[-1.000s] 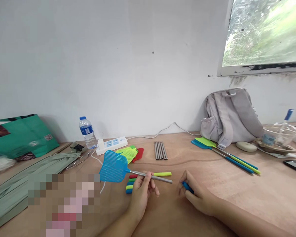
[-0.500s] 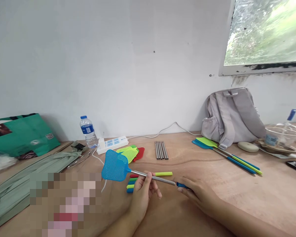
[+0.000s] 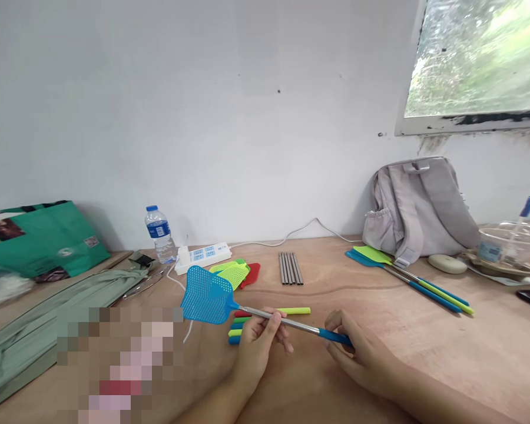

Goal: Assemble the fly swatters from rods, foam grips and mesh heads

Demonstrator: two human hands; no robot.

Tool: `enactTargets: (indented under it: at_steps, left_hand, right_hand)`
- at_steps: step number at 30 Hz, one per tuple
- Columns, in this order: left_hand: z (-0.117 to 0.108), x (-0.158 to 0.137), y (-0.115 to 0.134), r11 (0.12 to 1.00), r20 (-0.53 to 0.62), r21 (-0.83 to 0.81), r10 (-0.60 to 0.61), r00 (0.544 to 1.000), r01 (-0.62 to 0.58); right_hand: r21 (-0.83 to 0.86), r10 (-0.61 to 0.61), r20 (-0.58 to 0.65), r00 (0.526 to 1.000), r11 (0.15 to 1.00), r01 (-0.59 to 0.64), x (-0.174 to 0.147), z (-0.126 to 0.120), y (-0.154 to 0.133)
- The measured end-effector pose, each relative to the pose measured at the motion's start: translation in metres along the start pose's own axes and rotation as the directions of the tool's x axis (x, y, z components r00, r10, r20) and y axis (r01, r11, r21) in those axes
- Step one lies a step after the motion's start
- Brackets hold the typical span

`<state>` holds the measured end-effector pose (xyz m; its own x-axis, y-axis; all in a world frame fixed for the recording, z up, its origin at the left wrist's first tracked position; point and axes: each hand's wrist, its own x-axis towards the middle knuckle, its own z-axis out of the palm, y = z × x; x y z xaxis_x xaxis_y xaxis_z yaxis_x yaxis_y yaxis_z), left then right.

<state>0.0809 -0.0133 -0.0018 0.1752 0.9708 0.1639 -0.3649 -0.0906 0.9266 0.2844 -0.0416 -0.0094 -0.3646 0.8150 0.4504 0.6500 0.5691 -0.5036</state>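
A blue fly swatter lies slantwise across my hands, its mesh head to the left. My left hand is closed around its metal rod, thumb on top. The rod's right end meets a blue handle sleeve, with no gap showing between them. My right hand grips that sleeve, fingers curled over its far end. Behind my left hand lie several loose coloured handles. Farther back are several bare metal rods in a row, and green and red swatter heads in a pile.
Fly swatters with handles lie at the right before a grey backpack. A power strip and water bottle stand at the back left. Grey-green cloth covers the left side. A plastic cup sits far right.
The rod end and the blue handle sleeve were slightly apart; now they are joined. My right hand's fingers have shifted and curl more around the sleeve. My left hand keeps its hold.
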Motion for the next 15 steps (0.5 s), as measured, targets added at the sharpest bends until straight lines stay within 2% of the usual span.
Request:
enactTargets:
  at_steps: [3,6,9,15]
  left_hand:
    - [-0.003,0.000,0.003,0.996,0.026,0.075,0.052,0.998,-0.054]
    - [-0.001,-0.005,0.005,0.982,0.130,0.169,0.059,0.990,-0.080]
    - [0.005,-0.012,0.004,0.977,0.202,0.196,0.049,0.978,-0.089]
    - [0.014,-0.016,-0.001,0.987,0.215,0.143,0.037,0.976,-0.069]
  right_hand:
    - [-0.006,-0.053,-0.031,0.998,0.999,0.053,0.000,0.002,0.007]
    - [-0.023,-0.134,-0.043,0.990,0.991,0.133,0.000,0.003,0.011]
    - [-0.032,-0.199,-0.058,0.978,0.980,0.198,-0.002,0.003,0.011]
    - [-0.035,-0.156,-0.158,0.975,0.988,0.152,-0.010,0.011,0.002]
